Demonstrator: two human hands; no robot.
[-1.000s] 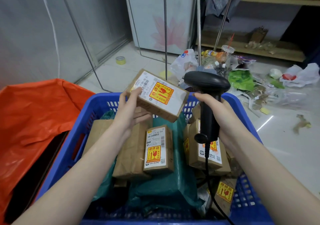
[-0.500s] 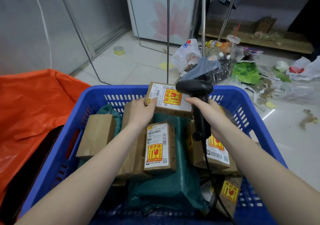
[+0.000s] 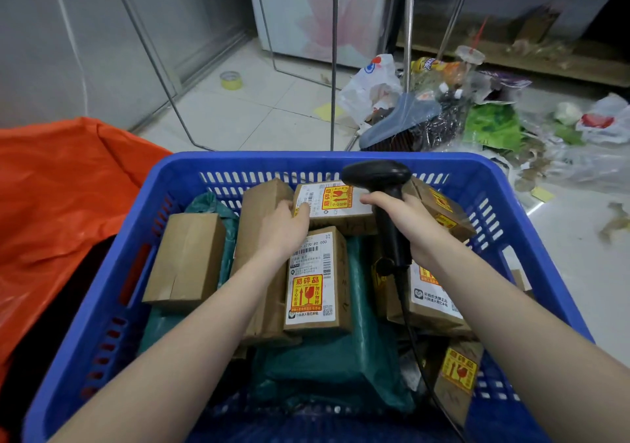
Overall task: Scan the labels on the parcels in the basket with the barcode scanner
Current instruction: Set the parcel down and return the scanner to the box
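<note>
blue basket (image 3: pixel 163 183) of parcels (image 3: pixel 318 285) on littered tile floor (image 3: pixel 259 115)

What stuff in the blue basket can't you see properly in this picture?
Head view:
- Plain brown box: no label shows; any is turned away.
- Far parcel: barcode partly covered by left hand.
- Right parcel: label crossed by right hand and scanner.
- Label print: too small.

Blue slatted basket (image 3: pixel 163 183) packed with brown cardboard parcels (image 3: pixel 185 258) and green mailer bags (image 3: pixel 327 367). One labelled parcel (image 3: pixel 335 204) lies at the far wall, white label with yellow fragile sticker facing up. Black barcode scanner (image 3: pixel 381 183) upright right beside it, cord trailing down.
</note>
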